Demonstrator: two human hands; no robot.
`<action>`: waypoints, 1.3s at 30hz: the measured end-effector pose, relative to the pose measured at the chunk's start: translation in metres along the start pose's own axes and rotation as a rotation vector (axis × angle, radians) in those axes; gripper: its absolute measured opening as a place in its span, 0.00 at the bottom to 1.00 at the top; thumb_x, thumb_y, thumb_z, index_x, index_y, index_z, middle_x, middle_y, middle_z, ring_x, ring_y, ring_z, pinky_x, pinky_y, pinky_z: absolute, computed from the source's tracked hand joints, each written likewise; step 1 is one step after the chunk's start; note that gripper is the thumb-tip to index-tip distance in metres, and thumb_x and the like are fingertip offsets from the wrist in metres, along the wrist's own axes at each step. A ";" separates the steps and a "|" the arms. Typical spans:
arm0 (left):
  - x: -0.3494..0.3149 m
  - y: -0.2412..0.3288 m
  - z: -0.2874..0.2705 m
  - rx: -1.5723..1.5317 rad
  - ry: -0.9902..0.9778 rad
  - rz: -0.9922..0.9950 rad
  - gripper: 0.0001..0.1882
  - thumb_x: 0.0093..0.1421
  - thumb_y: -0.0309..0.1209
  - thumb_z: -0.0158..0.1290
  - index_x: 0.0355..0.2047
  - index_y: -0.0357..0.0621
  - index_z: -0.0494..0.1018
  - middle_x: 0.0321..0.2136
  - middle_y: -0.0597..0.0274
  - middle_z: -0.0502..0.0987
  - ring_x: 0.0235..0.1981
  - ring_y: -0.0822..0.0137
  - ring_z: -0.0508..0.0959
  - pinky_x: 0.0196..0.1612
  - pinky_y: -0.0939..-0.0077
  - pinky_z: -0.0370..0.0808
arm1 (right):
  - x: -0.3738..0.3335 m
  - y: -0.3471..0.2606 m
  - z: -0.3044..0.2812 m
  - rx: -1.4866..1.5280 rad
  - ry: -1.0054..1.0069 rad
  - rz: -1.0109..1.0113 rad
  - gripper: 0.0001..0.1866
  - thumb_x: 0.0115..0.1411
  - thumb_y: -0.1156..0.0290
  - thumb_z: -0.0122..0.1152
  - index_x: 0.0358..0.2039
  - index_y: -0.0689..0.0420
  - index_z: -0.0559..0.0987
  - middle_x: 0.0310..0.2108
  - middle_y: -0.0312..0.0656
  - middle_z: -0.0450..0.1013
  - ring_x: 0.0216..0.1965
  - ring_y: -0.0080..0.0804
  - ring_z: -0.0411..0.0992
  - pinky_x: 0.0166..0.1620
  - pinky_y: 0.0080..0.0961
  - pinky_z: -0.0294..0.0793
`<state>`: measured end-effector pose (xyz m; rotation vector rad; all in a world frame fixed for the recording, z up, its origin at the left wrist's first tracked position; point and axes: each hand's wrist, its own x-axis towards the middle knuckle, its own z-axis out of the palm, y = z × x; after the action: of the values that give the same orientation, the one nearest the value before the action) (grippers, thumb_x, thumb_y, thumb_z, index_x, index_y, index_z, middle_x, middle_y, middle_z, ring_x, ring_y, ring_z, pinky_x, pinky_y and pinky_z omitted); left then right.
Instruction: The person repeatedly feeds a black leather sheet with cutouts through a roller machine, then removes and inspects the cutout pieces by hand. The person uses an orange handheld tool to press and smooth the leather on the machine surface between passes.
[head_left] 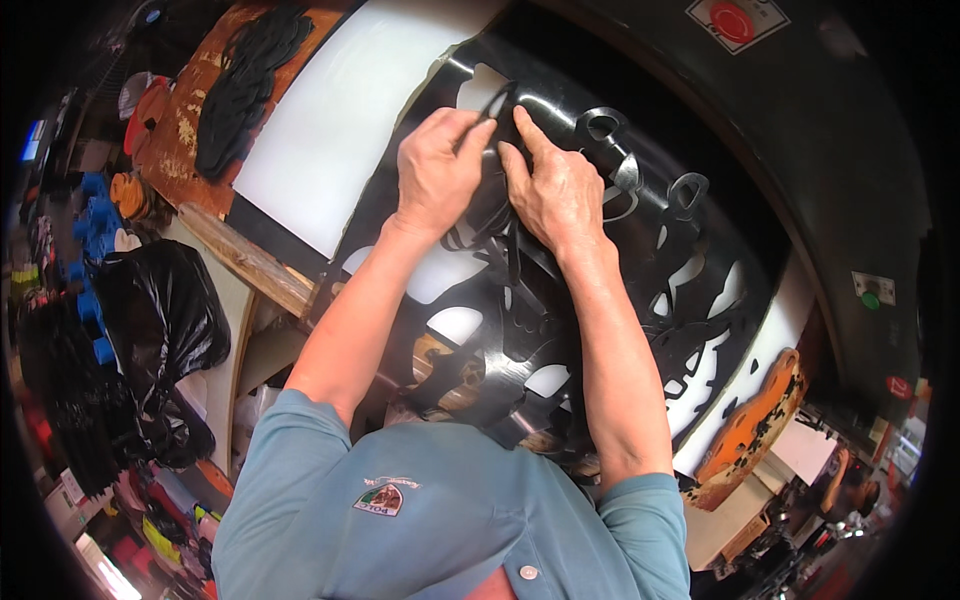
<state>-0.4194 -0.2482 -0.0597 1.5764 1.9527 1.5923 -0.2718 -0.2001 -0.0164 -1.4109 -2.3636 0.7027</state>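
A glossy black sheet (560, 330), punched with several curved holes, lies over a white board and stretches toward my body. My left hand (437, 170) is closed in a pinch on a thin black strip (497, 100) lifted at the sheet's far part. Right beside it, my right hand (560, 190) rests on the sheet, index finger stretched forward and thumb apart. Loose cut rings and curved scraps (602, 125) stick up to the right of that hand. Whether the strip is still joined to the sheet is hidden by my fingers.
A dark machine (840, 150) with a red and a green button borders the right side. An orange cutting die (750, 425) lies at the lower right. At the upper left, black cut pieces (245, 90) lie on a worn orange board. A black plastic bag (165, 310) hangs left.
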 end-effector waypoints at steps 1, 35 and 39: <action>0.000 0.005 -0.003 -0.001 -0.018 0.075 0.04 0.63 0.24 0.64 0.37 0.37 0.82 0.33 0.49 0.82 0.32 0.51 0.83 0.35 0.63 0.79 | 0.001 0.003 0.003 -0.002 -0.051 0.039 0.26 0.71 0.59 0.59 0.67 0.53 0.78 0.27 0.58 0.82 0.34 0.58 0.84 0.43 0.52 0.83; 0.033 -0.005 0.004 -0.941 -0.331 -0.630 0.18 0.69 0.29 0.62 0.56 0.35 0.77 0.44 0.60 0.85 0.38 0.75 0.83 0.43 0.80 0.81 | 0.029 0.025 -0.002 0.684 -0.259 0.273 0.22 0.66 0.58 0.58 0.38 0.67 0.85 0.24 0.41 0.77 0.29 0.27 0.73 0.36 0.31 0.72; 0.029 -0.003 0.012 -0.883 -0.234 -0.725 0.17 0.69 0.27 0.61 0.56 0.33 0.78 0.43 0.59 0.86 0.40 0.74 0.84 0.48 0.78 0.83 | -0.002 0.035 -0.013 0.597 -0.252 -0.016 0.22 0.67 0.57 0.55 0.39 0.66 0.85 0.23 0.43 0.75 0.30 0.28 0.73 0.37 0.29 0.72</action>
<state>-0.4256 -0.2177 -0.0537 0.5710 1.1745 1.4964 -0.2393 -0.1848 -0.0249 -1.0842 -2.0569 1.5008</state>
